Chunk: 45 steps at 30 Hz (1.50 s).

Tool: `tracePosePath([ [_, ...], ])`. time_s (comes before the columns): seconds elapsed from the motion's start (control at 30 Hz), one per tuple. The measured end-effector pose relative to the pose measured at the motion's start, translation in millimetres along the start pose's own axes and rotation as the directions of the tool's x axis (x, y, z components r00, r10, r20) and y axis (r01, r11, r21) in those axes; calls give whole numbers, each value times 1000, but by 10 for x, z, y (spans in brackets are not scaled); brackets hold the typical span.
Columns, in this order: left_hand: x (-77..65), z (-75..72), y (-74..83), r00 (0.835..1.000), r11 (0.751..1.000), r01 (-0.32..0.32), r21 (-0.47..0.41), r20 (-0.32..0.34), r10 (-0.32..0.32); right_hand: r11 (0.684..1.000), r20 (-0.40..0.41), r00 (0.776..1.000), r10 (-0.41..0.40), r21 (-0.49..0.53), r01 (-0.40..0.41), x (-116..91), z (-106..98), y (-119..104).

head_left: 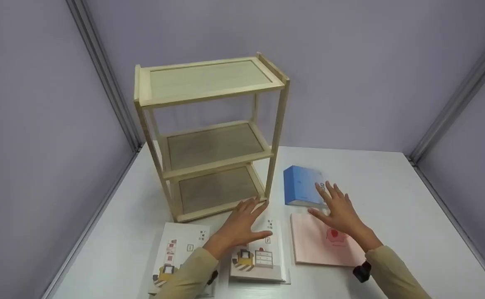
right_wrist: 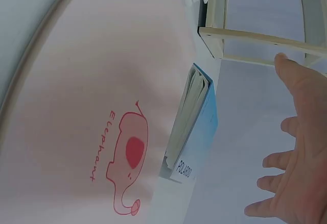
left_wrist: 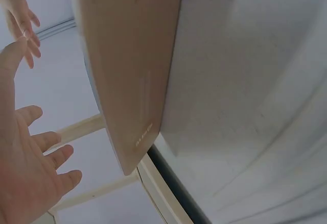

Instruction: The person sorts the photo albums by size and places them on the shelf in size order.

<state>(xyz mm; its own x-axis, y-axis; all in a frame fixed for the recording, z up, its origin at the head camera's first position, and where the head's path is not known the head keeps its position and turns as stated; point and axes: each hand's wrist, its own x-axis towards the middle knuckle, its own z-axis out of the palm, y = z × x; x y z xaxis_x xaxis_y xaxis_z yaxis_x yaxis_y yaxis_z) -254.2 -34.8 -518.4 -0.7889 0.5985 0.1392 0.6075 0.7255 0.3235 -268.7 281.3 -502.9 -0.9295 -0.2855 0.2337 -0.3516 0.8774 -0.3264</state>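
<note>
Pink rectangular book (head_left: 309, 241), its smooth cover printed with a red line-drawn elephant, lies well in from the white surface's (head_left: 400, 199) right edge. Left of it is a white book with a yellow vehicle picture (head_left: 263, 270); a thick blue book (head_left: 302, 185) sits nearer the back edge. The left hand (head_left: 240, 226) and right hand (head_left: 342, 214) hover, fingers spread wide.

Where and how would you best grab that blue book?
Probably from above with the right hand, gripping the blue book by its left side and opposite edge: it lies cover up, and that thick left side offers a broad face to press.
</note>
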Motion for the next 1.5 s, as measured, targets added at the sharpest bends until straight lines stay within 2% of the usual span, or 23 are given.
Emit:
tracePosePath([
  [0.3, 23, 33, 69, 1000, 999, 1, -36, 9, 0, 1000, -24, 1000, -10, -4, 9, -90, -34, 77],
  [0.57, 40, 63, 107, 999, 991, 25, -130, 51, -19, 1000, -23, 1000, 2, -22, -3, -147, -20, 152],
  [0.97, 74, 136, 159, 993, 980, 52, -194, 111, -31, 999, -20, 999, 50, -19, -50, -240, -20, 208],
  [1.23, 82, 169, 199, 991, 979, 37, -198, 135, -10, 995, -12, 995, 96, 3, -96, -307, -16, 229],
  [1.5, 90, 216, 249, 984, 968, 50, -245, 181, -5, 990, 31, 990, 141, 5, -141, -393, 18, 284],
])
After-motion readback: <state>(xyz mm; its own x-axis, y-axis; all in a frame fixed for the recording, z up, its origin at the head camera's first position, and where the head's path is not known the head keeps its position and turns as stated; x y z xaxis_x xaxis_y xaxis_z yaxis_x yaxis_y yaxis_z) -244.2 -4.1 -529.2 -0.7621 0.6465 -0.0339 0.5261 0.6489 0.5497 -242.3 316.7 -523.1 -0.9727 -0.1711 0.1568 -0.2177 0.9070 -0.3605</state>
